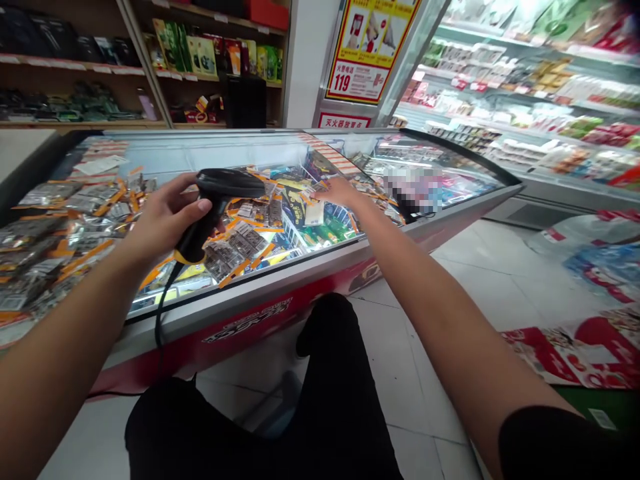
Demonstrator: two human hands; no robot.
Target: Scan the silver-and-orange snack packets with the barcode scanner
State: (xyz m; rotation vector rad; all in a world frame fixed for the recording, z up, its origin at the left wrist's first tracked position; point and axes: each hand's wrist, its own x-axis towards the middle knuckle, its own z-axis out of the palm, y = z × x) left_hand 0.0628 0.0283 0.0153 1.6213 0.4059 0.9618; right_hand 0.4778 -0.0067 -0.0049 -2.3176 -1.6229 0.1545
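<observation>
A black handheld barcode scanner (231, 182) with a yellow-edged grip base is in my left hand (167, 210), fingers and thumb closed around its handle. Its black cable hangs down over the edge of the chest freezer (210, 300). The scanner's head points right, above orange-edged snack packets (240, 250). My right hand (340, 191) reaches over the middle of the freezer, its fingers bent onto a small packet (309, 193) among the pile. Its fingertips partly blend with the packets. Just below lies a pale card or label (314, 212), near green and blue packages (330, 227).
More orange-edged packets (35, 233) cover the left side. A pixelated patch hides something at right. Wooden shelves (195, 77) and a lit refrigerated display (500, 87) stand behind. Shrink-wrapped bottles (600, 260) and red boxes (575, 350) are on the floor at right. My knees are below.
</observation>
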